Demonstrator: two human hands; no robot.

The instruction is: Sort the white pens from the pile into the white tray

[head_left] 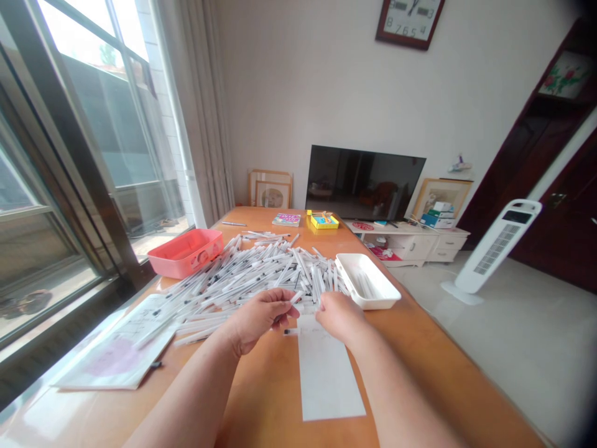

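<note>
My left hand (pixel 268 312) is closed in a pinch, with a slim whitish pen-like stick (pixel 296 297) showing at its fingertips. Just to the right, my right hand (pixel 340 316) is curled with its fingers turned away, so what it grips is hidden. Both hands are above the near edge of a big loose heap of white, pen-like sticks (pixel 254 267), several with dark ends. Under my right hand lies a white sheet of paper (pixel 329 379). One dark-ended stick (pixel 291 332) rests at the paper's left edge.
A white tray (pixel 394 292) holding some sticks stands right of the heap. To its left is a pink basket (pixel 175 264). A booklet (pixel 112 354) lies at left on the wooden table (pixel 261 386); a yellow box (pixel 325 223) and book (pixel 286 219) sit at the far end.
</note>
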